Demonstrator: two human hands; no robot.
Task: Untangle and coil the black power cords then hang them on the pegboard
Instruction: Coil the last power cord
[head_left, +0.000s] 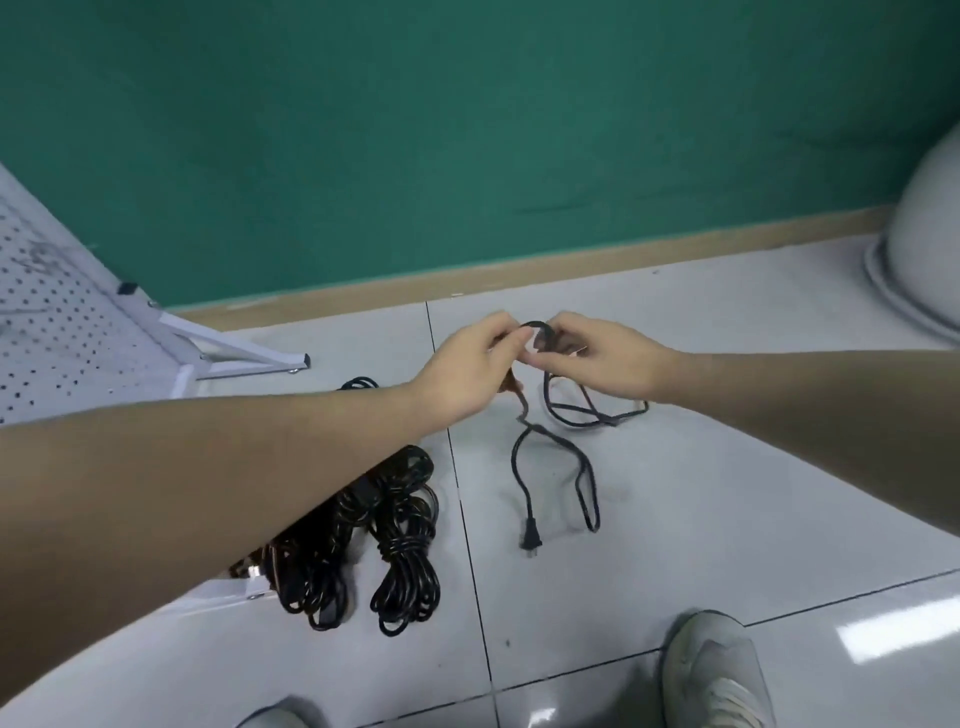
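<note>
A loose black power cord (584, 478) hangs from both hands and trails onto the white floor tiles, its plug (531, 541) lying flat. My left hand (467, 371) and my right hand (602, 358) meet above the floor, both pinching a small loop of that cord between them. Several coiled black cords (400, 551) lie bundled on the floor under my left forearm. The white pegboard (57, 332) stands at the far left, seen at a slant.
A green wall with a tan baseboard (467, 270) runs across the back. The pegboard's white foot (249, 358) sticks out onto the floor. A large white rounded object (919, 234) sits at right. My grey shoe (711, 670) is at bottom right.
</note>
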